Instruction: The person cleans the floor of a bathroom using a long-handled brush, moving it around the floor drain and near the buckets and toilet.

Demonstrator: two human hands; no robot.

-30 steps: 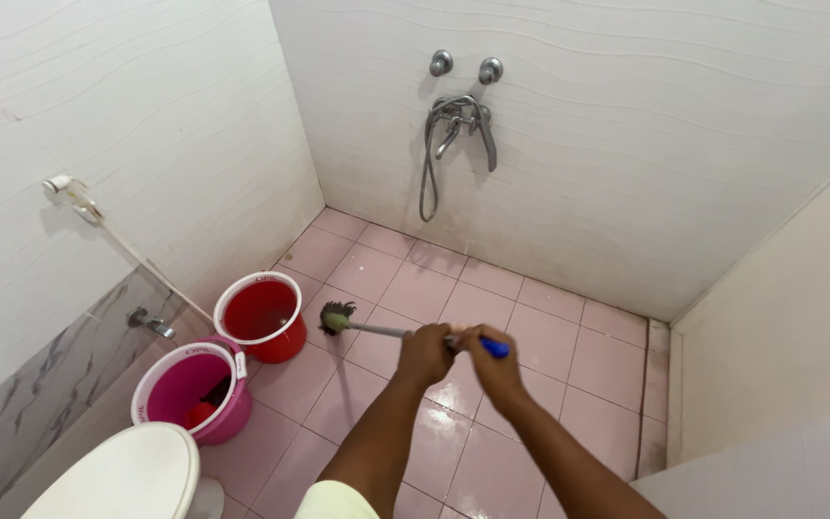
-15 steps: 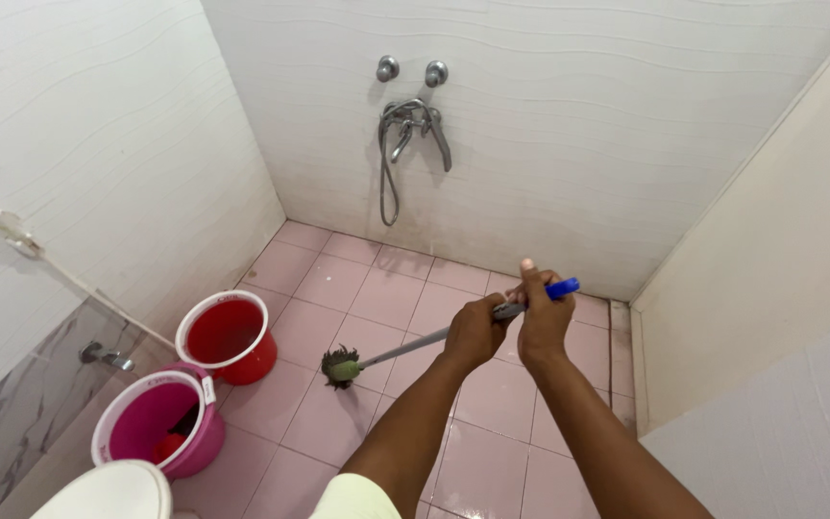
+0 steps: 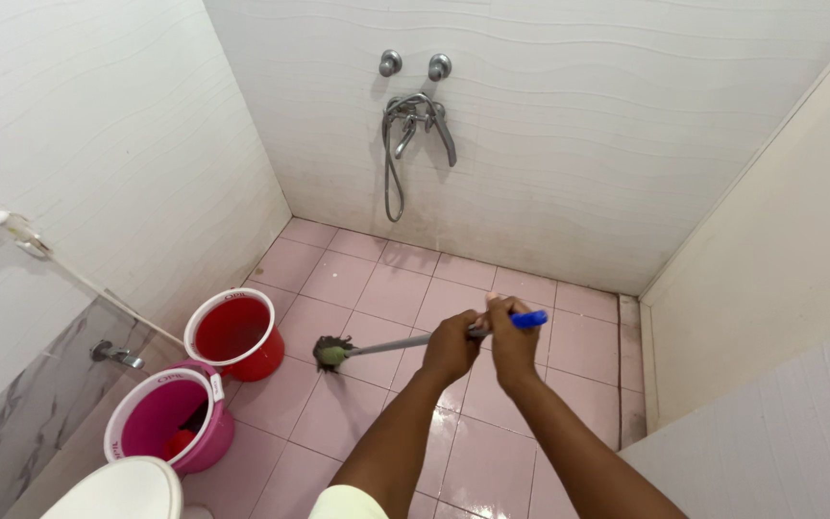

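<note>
Both my hands grip a long scrubbing brush with a grey shaft (image 3: 391, 343) and a blue handle end (image 3: 528, 319). My left hand (image 3: 451, 348) is closed around the shaft lower down. My right hand (image 3: 510, 338) holds it near the blue end. The dark green bristle head (image 3: 330, 353) rests on the wet pink floor tiles (image 3: 377, 288), just right of the red bucket (image 3: 235, 333).
A pink bucket (image 3: 167, 421) with a red mug inside stands beside the red one. A white toilet lid (image 3: 117, 490) shows at bottom left. Chrome shower taps and hose (image 3: 413, 115) hang on the far wall. A hand sprayer (image 3: 7, 229) and tap (image 3: 112, 355) are on the left wall.
The brush head swept from near the red bucket toward me, then slid back left. My hands rose to the right, then dropped lower again. The view shifted right.
</note>
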